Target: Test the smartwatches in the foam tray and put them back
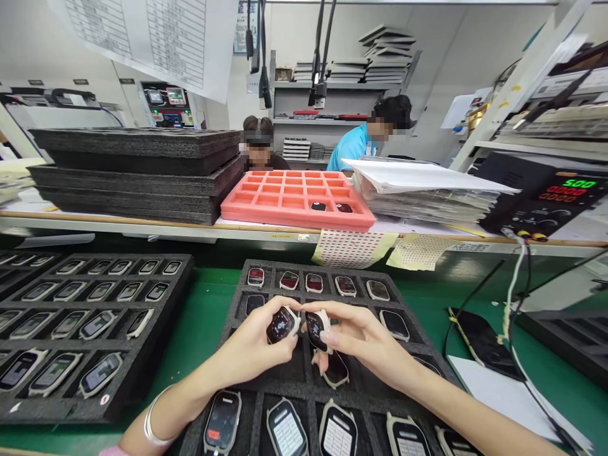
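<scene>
My left hand [270, 335] is closed around a smartwatch body [281, 325] with its lit screen turned up. Close beside it, my right hand [354, 332] grips a second smartwatch body [315, 330], also with a lit screen, between thumb and fingers. Both are held above a black foam tray [289, 394] whose compartments hold several strapless watches. One watch [336, 370] lies just under my right hand, partly covered by it. In the front row, a watch [287, 428] shows a white grid on its screen, and another watch [222, 420] has a small red mark.
Another foam tray of watches [137, 354] lies at left. A pink compartment tray [299, 218] stands on the shelf between stacked black foam [137, 183] and papers [427, 183]. At right are a power supply [546, 196] and a phone [487, 342] with cables. Two people are beyond the shelf.
</scene>
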The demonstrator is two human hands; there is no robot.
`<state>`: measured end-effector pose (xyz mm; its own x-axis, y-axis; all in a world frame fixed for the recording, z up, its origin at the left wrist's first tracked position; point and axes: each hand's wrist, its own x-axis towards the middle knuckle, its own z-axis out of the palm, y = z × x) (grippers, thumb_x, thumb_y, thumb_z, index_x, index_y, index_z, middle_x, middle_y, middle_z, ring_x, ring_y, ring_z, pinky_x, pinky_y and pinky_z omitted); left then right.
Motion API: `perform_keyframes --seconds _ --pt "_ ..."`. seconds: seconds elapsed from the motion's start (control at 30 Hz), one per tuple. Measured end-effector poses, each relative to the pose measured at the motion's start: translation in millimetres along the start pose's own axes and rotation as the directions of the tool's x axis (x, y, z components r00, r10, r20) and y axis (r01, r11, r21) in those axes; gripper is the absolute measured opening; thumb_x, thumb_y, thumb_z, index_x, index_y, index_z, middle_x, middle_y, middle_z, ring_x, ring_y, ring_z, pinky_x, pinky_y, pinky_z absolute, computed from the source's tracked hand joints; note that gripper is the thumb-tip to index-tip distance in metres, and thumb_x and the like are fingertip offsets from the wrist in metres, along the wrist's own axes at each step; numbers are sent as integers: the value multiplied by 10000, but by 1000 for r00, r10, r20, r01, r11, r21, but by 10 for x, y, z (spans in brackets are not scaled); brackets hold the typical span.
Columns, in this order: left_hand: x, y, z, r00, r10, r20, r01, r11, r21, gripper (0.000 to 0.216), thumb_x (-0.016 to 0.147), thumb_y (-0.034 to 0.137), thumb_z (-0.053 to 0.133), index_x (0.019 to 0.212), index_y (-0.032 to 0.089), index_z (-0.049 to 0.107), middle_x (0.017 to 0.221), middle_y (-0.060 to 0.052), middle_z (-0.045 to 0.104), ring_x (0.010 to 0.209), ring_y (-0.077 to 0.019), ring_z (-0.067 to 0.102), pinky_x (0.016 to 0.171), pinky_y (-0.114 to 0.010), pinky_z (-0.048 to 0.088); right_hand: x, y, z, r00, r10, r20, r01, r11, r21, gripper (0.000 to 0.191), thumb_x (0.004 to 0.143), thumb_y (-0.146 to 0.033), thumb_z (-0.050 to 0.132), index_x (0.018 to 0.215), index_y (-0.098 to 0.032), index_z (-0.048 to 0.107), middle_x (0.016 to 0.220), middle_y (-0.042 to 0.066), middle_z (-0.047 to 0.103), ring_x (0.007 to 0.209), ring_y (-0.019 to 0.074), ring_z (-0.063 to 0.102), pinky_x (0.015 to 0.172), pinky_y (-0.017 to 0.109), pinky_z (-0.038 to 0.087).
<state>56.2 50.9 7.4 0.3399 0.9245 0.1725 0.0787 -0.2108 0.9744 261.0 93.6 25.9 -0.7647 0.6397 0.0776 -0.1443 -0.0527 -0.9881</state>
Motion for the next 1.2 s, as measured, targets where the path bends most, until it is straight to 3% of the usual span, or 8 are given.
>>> perform_keyframes --seconds 0.33,0.57,0.77,1.1,1.2 --pt "-40 22 1 1000 3 -10 -2 998 60 325 789 90 523 1085 221 492 862 26 539 779 -130 481 730 -232 394 -29 -5 4 1000 -14 -10 14 1000 -16 357 873 -175 633 1227 -176 583 809 41 673 639 140 680 639 239 540" --pt "-24 23 11 1000 11 -17 -10 998 61 369 771 80 528 1111 218 492 940 8 556 829 -141 498 750 -237 404 -36 -1 -4 1000 5 -7 -6 998 -58 417 863 -210 650 1263 -150 548 746 47 683 612 147 673 596 230 535" --pt "-43 34 4 1000 -11 -11 11 998 66 320 786 73 510 1070 221 498 844 40 530 726 -108 448 675 -209 372 -38 0 -4 999 14 -44 -17 999 -52 347 866 -200 641 1204 -143 588 748 35 670 605 139 666 606 235 536" --pt "-47 45 -6 998 3 -65 2 997 73 301 805 120 530 1087 216 494 863 27 530 760 -116 472 699 -216 398 -78 16 -29 994 71 -79 -76 994 -74 515 848 -273 663 1313 -123 497 739 45 655 629 158 651 630 288 535" --pt "-54 39 2 997 -51 -54 53 997 54 281 823 150 525 1094 216 489 804 36 515 616 -86 454 567 -196 398 -75 6 -27 995 90 -52 -93 995 -43 506 852 -279 657 1309 -127 501 761 48 647 620 161 648 608 291 533"
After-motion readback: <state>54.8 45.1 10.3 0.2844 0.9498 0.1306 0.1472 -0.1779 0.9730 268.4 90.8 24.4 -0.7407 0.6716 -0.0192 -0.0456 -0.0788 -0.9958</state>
